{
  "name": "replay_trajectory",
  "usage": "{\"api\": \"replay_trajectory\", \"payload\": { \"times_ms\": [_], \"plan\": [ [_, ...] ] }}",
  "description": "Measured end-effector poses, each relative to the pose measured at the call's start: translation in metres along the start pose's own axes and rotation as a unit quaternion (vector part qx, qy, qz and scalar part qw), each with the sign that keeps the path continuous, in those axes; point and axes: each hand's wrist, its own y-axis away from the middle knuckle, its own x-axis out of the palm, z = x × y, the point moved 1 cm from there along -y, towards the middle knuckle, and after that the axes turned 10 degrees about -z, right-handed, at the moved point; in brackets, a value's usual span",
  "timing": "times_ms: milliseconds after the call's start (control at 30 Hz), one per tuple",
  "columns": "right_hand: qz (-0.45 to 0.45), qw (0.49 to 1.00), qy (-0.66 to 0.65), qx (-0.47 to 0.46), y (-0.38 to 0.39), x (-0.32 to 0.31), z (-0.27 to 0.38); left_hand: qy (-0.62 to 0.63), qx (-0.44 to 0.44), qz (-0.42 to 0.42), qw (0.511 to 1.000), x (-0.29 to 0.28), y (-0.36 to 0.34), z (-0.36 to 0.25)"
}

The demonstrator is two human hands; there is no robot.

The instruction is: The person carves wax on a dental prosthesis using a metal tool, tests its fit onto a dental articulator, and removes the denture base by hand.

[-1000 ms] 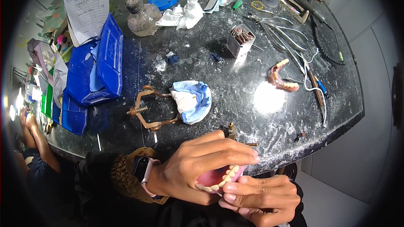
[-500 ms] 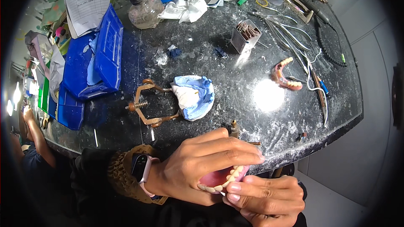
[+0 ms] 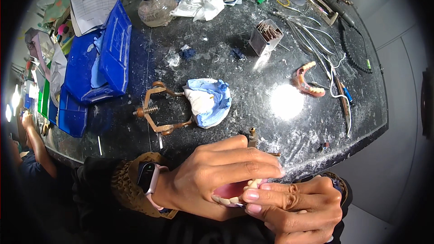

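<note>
My left hand [image 3: 226, 167] is curled around a denture [image 3: 233, 191] with a pink base and cream teeth, close to the table's near edge. Its fingers lie over the far side, hiding part of the base. The fingertips of my right hand [image 3: 294, 205] are pinched together against the denture's front teeth and cover several of them. Whatever the right fingers hold is hidden. Just beyond my left hand stands a small brass-coloured metal fitting [image 3: 252, 136]. Past it lies a blue and white plaster model [image 3: 210, 104] attached to a brass articulator frame [image 3: 151, 108].
A second partial denture [image 3: 307, 81] lies right of a bright light spot. Pliers [image 3: 307, 34], a knife [image 3: 346, 104] and a corded handpiece [image 3: 337, 9] lie at right. A clear box of strips [image 3: 266, 38], a glass burner [image 3: 156, 7] and blue trays [image 3: 97, 68] stand farther back.
My right hand has shifted slightly right and up, with its fingertips now covering more of the front teeth. The left hand keeps its hold on the denture. The view has tilted slightly.
</note>
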Motion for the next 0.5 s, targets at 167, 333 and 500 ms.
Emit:
{"api": "replay_trajectory", "payload": {
  "times_ms": [167,333,500],
  "plan": [
    [-0.123,0.991,-0.012,-0.056,0.002,0.015,-0.014,0.011,-0.001,-0.003,1.0,-0.004,0.004,0.005],
    [-0.065,0.996,-0.038,-0.045,0.0,0.003,-0.016,0.043,-0.005,0.008,0.999,-0.004,0.0,0.004],
    [0.088,0.994,-0.053,0.021,-0.015,-0.011,-0.017,0.07,0.005,0.019,0.997,-0.006,-0.004,0.005]
  ]
}}
